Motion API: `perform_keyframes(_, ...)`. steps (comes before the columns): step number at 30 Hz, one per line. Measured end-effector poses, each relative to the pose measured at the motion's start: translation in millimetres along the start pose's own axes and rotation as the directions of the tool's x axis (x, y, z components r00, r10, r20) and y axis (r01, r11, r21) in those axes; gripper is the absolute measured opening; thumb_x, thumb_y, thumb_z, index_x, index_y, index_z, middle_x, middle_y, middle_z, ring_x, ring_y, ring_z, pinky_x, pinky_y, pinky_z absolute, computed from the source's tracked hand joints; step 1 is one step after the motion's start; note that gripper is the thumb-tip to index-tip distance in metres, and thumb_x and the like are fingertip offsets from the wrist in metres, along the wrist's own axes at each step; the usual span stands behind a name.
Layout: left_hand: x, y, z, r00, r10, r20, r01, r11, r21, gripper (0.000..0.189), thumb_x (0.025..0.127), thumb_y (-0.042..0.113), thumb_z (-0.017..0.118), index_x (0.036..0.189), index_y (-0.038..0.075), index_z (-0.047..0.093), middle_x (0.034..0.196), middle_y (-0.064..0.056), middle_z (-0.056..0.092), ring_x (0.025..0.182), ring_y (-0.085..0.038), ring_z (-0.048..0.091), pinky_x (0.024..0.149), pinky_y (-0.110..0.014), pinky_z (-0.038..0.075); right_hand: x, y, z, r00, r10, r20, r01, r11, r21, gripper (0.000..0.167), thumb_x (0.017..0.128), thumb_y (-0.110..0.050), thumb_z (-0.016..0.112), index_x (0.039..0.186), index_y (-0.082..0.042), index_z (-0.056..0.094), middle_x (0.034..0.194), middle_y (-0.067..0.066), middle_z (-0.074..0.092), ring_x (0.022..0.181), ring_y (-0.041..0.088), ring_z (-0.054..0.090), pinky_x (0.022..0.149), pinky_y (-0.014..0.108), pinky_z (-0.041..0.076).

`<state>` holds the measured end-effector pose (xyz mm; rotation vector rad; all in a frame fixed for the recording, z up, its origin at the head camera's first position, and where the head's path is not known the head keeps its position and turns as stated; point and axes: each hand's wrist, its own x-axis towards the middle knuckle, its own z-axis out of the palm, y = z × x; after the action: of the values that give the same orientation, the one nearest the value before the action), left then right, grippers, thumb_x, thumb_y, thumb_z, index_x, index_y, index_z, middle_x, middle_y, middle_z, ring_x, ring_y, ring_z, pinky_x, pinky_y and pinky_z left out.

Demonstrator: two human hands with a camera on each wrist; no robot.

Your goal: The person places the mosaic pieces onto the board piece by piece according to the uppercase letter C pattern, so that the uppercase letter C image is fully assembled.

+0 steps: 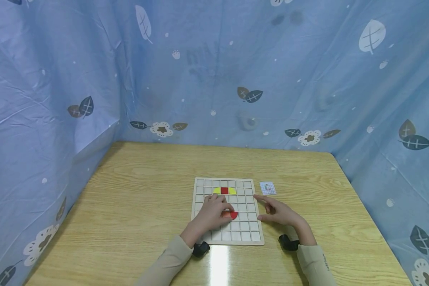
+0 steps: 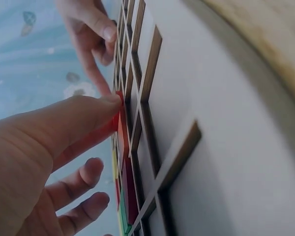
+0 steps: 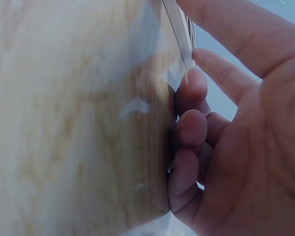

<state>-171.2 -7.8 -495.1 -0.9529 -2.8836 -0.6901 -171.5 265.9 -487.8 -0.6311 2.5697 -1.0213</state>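
My left hand is over the gridded board, pinching a red rounded-corner tile between thumb and index finger. Directly left of that tile lies an orange tile. In the left wrist view, a dark red tile and a green tile show beyond the orange one; the hand hides them in the head view. Near the board's top, a red square sits between two yellow rounded tiles. At the board's right edge, my right hand rests with index finger and thumb extended, its other fingers bent.
A small pattern card lies right of the board's upper corner. The wooden table runs out around the board. Blue leaf-print curtain encloses the back and both sides. Each wrist wears a black camera.
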Motion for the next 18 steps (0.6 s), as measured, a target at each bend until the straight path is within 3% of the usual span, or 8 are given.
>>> perform_keyframes(8,0.2,1.4,3.6,0.999,-0.033,-0.019,0.033,0.999,0.042,0.017,0.078,0.033,0.071,0.094,0.028,0.073,0.081,0.011,0.047,0.083,-0.011,0.038,0.089,-0.045,0.035,1.6,11.0,0.3,1.000,-0.018,-0.002,0.018,1.000,0.010,0.070,0.082,-0.031,0.069,0.141,-0.011,0.038,0.078,0.005,0.045,0.066,0.008,0.037,0.056,0.022,0.033)
perform_keyframes(18,-2.4,-0.4,1.9,0.999,-0.029,-0.039,0.031,0.998,0.049,0.019,0.077,0.035,0.072,0.095,0.028,0.072,0.081,0.011,0.048,0.082,-0.011,0.039,0.090,-0.048,0.034,1.6,6.5,0.7,1.000,0.014,-0.006,-0.014,1.000,0.001,0.069,0.083,-0.022,0.069,0.141,-0.007,0.037,0.079,0.011,0.046,0.068,0.014,0.037,0.056,0.022,0.031)
